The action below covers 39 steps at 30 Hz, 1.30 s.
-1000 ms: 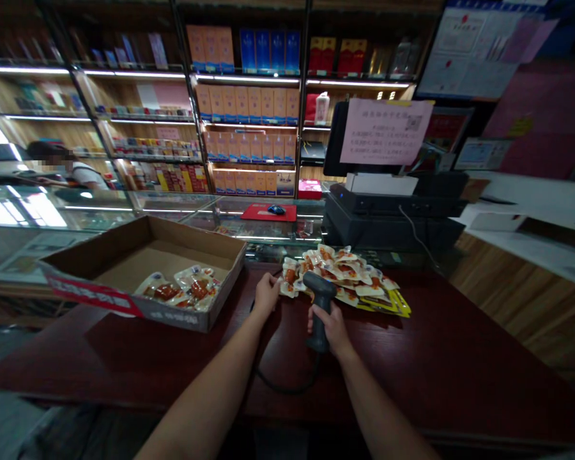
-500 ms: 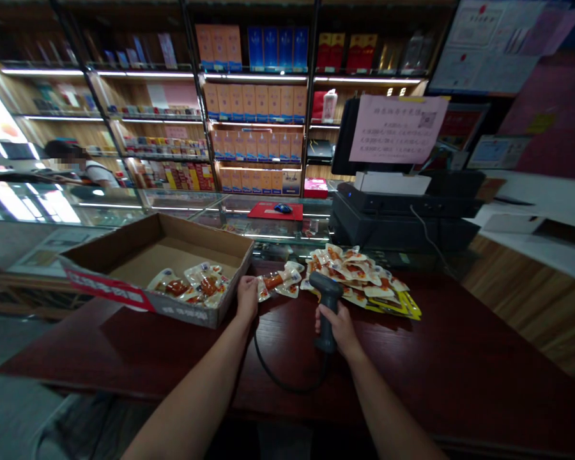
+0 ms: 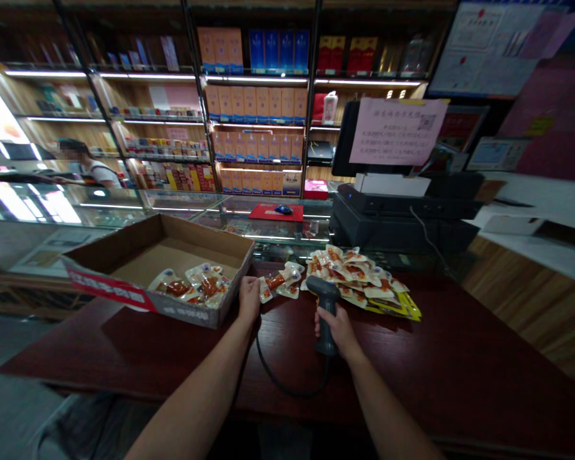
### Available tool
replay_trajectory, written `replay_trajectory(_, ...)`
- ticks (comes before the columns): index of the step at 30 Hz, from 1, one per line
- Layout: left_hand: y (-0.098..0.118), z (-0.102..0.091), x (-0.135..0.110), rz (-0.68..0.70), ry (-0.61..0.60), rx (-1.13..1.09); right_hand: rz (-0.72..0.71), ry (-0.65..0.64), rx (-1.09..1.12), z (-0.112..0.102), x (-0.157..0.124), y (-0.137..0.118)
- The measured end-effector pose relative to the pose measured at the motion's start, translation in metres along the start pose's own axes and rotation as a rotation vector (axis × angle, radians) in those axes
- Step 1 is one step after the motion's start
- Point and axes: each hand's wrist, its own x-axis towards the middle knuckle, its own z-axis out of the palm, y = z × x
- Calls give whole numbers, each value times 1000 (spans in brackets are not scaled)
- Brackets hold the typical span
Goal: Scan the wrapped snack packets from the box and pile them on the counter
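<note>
My right hand [image 3: 336,329] is wrapped round the grip of a dark grey barcode scanner [image 3: 326,316], its head tilted to the left. A black cable loops from the scanner across the tabletop. Pinched at its left end by my left hand [image 3: 250,299] is a clear vacuum-sealed snack packet [image 3: 274,281] with a reddish-brown piece inside. Another packet [image 3: 292,291] lies beside or under it. Behind the scanner is a heap of similar packets [image 3: 354,268], with yellow packets [image 3: 402,306] at its lower right. More packets [image 3: 204,284] lie in the open cardboard box [image 3: 206,316] left of my left hand.
The dark red wooden table [image 3: 412,377] meets a glass counter [image 3: 206,206] carrying a red mat with a blue mouse [image 3: 282,209]. A monitor [image 3: 345,137] with a pink notice stands on black equipment. Shelves of boxes line the wall. Another person [image 3: 89,167] is at far left.
The scanner head has shifted slightly left and down. My left hand and its packet have moved very slightly to the right. The other person at far left has moved a little.
</note>
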Motion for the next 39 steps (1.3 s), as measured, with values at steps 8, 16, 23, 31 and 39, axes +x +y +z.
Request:
replay_trajectory(8,-1,0,0,-3,10,10,-9,-5,-5,0,0,2)
replay_trajectory(16,-3,-2,2,-12,-6,34,3,5,-16,2,-1,-3)
replay_trajectory(23,-2,3,-2,14,-58,10,27,-2,35,4,-2,-2)
replay_trajectory(31,86,-12,7,212,27,203,54,-106,67,39,1,-27)
replay_trajectory(39,142,-97,26,318,441,589,48,-244,87,99,1,-39)
